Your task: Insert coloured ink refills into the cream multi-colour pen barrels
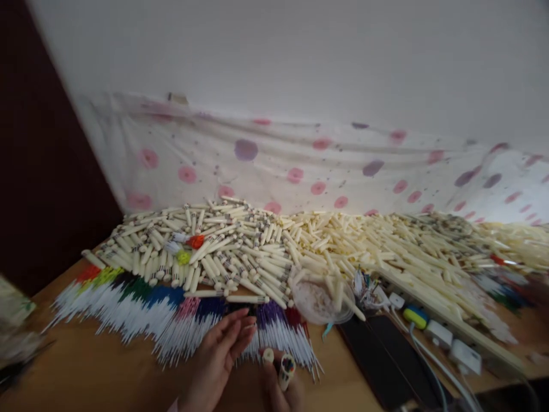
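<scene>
My left hand [218, 357] lies at the bottom centre with its fingers stretched out over a row of white pen refills with coloured tips [171, 320]; nothing is in it. Beside it my right hand [281, 386] is closed round a cream pen barrel [286, 369] held upright, its end showing several coloured tips. A second cream piece [268, 356] stands at my right fingers. Behind the refills lies a big heap of cream pen barrels [223, 252].
A clear plastic bowl [319, 297] sits right of the refills. A dark phone [386, 357], a power strip with white plugs and cables [446, 337] lie at the right. More cream barrels [407, 246] spread rightward. A dotted cloth [300, 166] covers the wall behind.
</scene>
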`<move>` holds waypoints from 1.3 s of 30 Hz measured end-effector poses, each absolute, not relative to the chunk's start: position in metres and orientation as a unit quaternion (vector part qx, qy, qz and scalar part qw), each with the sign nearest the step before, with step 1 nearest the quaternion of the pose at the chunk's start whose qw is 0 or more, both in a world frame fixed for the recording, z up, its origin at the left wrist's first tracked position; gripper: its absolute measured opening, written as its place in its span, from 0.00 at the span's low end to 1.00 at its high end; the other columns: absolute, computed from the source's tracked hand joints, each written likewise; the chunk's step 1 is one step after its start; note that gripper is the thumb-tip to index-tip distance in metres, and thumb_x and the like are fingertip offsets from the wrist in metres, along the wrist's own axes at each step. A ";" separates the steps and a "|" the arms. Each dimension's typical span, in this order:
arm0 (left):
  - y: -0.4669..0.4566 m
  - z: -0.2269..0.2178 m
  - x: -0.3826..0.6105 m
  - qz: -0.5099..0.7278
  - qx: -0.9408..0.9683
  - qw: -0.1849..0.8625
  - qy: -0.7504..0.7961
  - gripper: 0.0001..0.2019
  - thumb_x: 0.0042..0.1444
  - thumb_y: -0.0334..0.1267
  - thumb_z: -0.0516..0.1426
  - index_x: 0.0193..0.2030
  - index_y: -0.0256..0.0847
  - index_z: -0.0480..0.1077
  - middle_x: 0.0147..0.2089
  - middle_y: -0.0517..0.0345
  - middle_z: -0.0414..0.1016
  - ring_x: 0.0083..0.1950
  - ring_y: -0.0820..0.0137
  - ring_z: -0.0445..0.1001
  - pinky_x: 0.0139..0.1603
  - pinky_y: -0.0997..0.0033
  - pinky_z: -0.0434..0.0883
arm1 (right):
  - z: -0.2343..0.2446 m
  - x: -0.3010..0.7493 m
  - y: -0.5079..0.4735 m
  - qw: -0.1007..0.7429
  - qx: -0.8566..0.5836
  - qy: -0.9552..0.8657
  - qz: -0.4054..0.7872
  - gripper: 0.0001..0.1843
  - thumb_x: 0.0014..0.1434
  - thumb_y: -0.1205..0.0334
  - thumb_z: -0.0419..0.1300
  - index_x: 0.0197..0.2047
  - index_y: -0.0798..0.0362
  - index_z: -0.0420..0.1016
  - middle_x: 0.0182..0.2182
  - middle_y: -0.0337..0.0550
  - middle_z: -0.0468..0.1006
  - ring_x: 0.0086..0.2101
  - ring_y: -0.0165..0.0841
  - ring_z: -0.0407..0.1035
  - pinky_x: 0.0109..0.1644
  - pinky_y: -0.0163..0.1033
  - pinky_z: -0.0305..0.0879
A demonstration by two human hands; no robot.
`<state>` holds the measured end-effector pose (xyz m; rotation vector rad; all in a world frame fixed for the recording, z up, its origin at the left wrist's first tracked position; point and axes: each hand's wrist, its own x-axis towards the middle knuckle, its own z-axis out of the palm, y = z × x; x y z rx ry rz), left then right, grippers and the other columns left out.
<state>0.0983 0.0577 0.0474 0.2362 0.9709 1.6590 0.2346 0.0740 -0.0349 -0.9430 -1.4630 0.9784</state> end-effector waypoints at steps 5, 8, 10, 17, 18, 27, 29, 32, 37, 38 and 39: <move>0.057 0.045 0.099 0.664 0.247 0.554 0.438 0.24 0.52 0.49 0.65 0.51 0.39 0.67 0.48 0.44 0.81 0.44 0.62 0.82 0.45 0.66 0.77 | -0.014 0.244 0.074 0.477 -0.348 -0.662 0.461 0.17 0.64 0.51 0.56 0.44 0.52 0.80 0.37 0.48 0.82 0.40 0.41 0.77 0.44 0.40 0.73; 0.056 0.041 0.094 0.631 0.325 0.529 0.465 0.17 0.56 0.51 0.61 0.45 0.42 0.67 0.50 0.47 0.81 0.47 0.63 0.81 0.52 0.64 0.74 | -0.015 0.245 0.072 0.470 -0.374 -0.641 0.478 0.14 0.63 0.53 0.58 0.46 0.52 0.76 0.36 0.47 0.81 0.36 0.38 0.76 0.41 0.38 0.73; 0.056 0.039 0.089 0.605 0.354 0.524 0.484 0.14 0.57 0.50 0.60 0.39 0.43 0.67 0.47 0.50 0.83 0.47 0.64 0.81 0.53 0.65 0.73 | -0.018 0.245 0.071 0.474 -0.386 -0.623 0.488 0.13 0.61 0.54 0.59 0.44 0.53 0.74 0.32 0.44 0.79 0.30 0.34 0.73 0.35 0.35 0.72; 0.052 0.035 0.079 0.532 0.477 0.440 0.543 0.05 0.55 0.41 0.63 0.34 0.43 0.78 0.36 0.56 0.85 0.39 0.66 0.82 0.42 0.75 0.75 | -0.012 0.245 0.073 0.485 -0.389 -0.622 0.476 0.07 0.58 0.58 0.63 0.34 0.53 0.78 0.28 0.41 0.80 0.28 0.33 0.73 0.33 0.33 0.69; 0.051 0.035 0.078 0.530 0.501 0.416 0.542 0.04 0.55 0.40 0.63 0.34 0.45 0.79 0.36 0.58 0.84 0.39 0.67 0.82 0.42 0.76 0.75 | -0.011 0.244 0.074 0.487 -0.389 -0.618 0.479 0.07 0.57 0.58 0.64 0.34 0.53 0.78 0.28 0.42 0.80 0.29 0.34 0.74 0.33 0.33 0.69; 0.038 0.041 0.080 0.521 0.597 0.271 0.547 0.06 0.58 0.32 0.61 0.36 0.48 0.78 0.36 0.63 0.83 0.38 0.73 0.80 0.42 0.81 0.73 | -0.009 0.244 0.074 0.461 -0.400 -0.633 0.477 0.07 0.55 0.58 0.66 0.31 0.53 0.81 0.26 0.43 0.81 0.27 0.34 0.75 0.32 0.34 0.69; 0.038 0.042 0.079 0.519 0.609 0.254 0.542 0.06 0.59 0.31 0.60 0.36 0.47 0.78 0.36 0.62 0.83 0.38 0.73 0.80 0.42 0.80 0.73 | -0.009 0.244 0.074 0.460 -0.405 -0.638 0.466 0.08 0.55 0.57 0.66 0.30 0.54 0.81 0.25 0.42 0.81 0.26 0.34 0.74 0.31 0.34 0.68; 0.039 0.043 0.077 0.512 0.623 0.245 0.538 0.06 0.58 0.31 0.60 0.34 0.46 0.79 0.34 0.59 0.80 0.37 0.71 0.78 0.39 0.78 0.73 | -0.006 0.244 0.074 0.447 -0.419 -0.643 0.460 0.12 0.54 0.54 0.66 0.27 0.54 0.79 0.21 0.41 0.78 0.23 0.32 0.71 0.28 0.33 0.66; 0.040 0.044 0.080 0.522 0.581 0.293 0.551 0.06 0.56 0.34 0.62 0.33 0.48 0.81 0.34 0.57 0.79 0.35 0.68 0.78 0.37 0.76 0.74 | -0.002 0.243 0.074 0.445 -0.417 -0.652 0.450 0.18 0.57 0.49 0.63 0.24 0.55 0.76 0.18 0.39 0.74 0.21 0.30 0.66 0.25 0.33 0.61; 0.041 0.044 0.082 0.530 0.565 0.310 0.551 0.05 0.55 0.35 0.63 0.32 0.48 0.81 0.33 0.56 0.79 0.34 0.68 0.78 0.36 0.75 0.74 | -0.003 0.244 0.073 0.450 -0.411 -0.655 0.447 0.21 0.59 0.49 0.60 0.22 0.55 0.74 0.17 0.38 0.71 0.19 0.29 0.64 0.23 0.33 0.59; 0.042 0.042 0.083 0.538 0.543 0.330 0.555 0.04 0.54 0.36 0.64 0.30 0.48 0.81 0.32 0.56 0.79 0.34 0.68 0.78 0.34 0.75 0.75 | -0.004 0.244 0.073 0.450 -0.403 -0.658 0.450 0.23 0.62 0.48 0.57 0.20 0.54 0.72 0.15 0.37 0.68 0.18 0.28 0.61 0.22 0.32 0.57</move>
